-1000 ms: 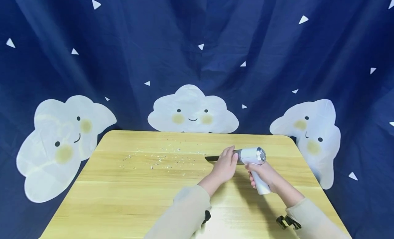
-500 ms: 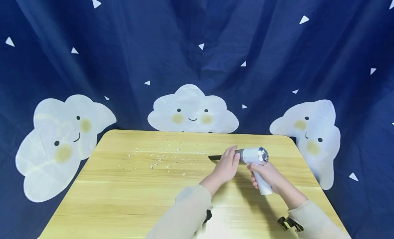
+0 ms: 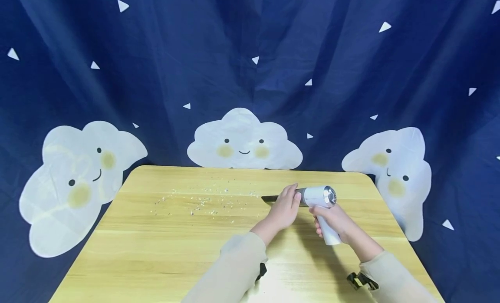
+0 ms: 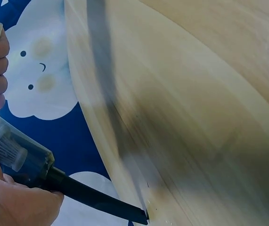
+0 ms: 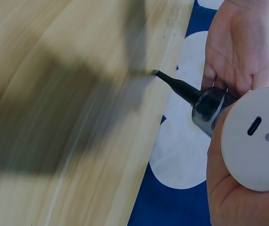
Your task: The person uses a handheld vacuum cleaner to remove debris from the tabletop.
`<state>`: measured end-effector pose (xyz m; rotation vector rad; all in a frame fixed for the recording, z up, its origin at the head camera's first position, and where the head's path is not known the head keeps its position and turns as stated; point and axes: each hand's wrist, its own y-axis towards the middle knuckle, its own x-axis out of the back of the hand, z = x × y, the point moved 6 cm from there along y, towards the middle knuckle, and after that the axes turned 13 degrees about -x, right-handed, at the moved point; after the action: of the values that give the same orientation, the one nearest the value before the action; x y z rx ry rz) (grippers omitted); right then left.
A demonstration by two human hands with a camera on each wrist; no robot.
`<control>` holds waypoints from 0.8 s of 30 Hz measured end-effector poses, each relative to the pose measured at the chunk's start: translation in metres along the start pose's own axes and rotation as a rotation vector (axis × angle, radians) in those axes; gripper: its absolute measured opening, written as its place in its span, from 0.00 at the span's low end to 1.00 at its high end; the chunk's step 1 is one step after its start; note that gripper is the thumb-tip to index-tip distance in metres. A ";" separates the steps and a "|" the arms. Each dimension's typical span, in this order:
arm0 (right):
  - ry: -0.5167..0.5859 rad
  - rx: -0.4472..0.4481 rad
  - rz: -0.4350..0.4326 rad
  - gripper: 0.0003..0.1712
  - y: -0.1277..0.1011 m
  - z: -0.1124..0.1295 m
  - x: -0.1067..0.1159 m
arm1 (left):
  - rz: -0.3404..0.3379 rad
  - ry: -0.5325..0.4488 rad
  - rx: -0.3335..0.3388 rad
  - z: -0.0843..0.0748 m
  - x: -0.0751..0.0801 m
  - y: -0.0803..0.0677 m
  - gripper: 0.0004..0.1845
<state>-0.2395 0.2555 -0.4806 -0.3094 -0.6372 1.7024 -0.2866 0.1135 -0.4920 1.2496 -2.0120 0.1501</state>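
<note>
A white handheld vacuum cleaner (image 3: pixel 317 195) with a silver end cap is held over the table's right half. My right hand (image 3: pixel 335 220) grips its handle, whose round base (image 5: pixel 247 155) has a small slot. Farther forward, my left hand (image 3: pixel 284 209) holds the clear dust cup (image 4: pixel 37 162), which has a pleated filter inside. The black narrow nozzle (image 3: pixel 269 199) points left, its tip close to the tabletop. Small white and dark bits (image 3: pixel 192 213) lie scattered left of the tip.
The wooden table (image 3: pixel 156 259) has rounded back corners. Behind it hangs a dark blue curtain (image 3: pixel 218 42) with white triangles and smiling clouds (image 3: pixel 244 140). Both sleeves reach in from the front, and shadows fall below the arms.
Both hands and the vacuum cleaner shift slightly right, then back left by now. The grip stays the same, and the scattered bits look much as before.
</note>
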 end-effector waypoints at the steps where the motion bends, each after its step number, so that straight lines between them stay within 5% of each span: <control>1: 0.004 -0.002 -0.002 0.11 0.001 0.000 0.000 | 0.001 0.002 -0.002 0.001 0.001 0.000 0.32; 24: 0.058 0.004 -0.015 0.11 0.010 0.001 -0.014 | 0.010 0.020 0.001 0.016 0.008 0.000 0.32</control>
<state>-0.2454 0.2410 -0.4875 -0.3493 -0.5922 1.6745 -0.2971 0.1003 -0.4986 1.2345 -2.0012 0.1673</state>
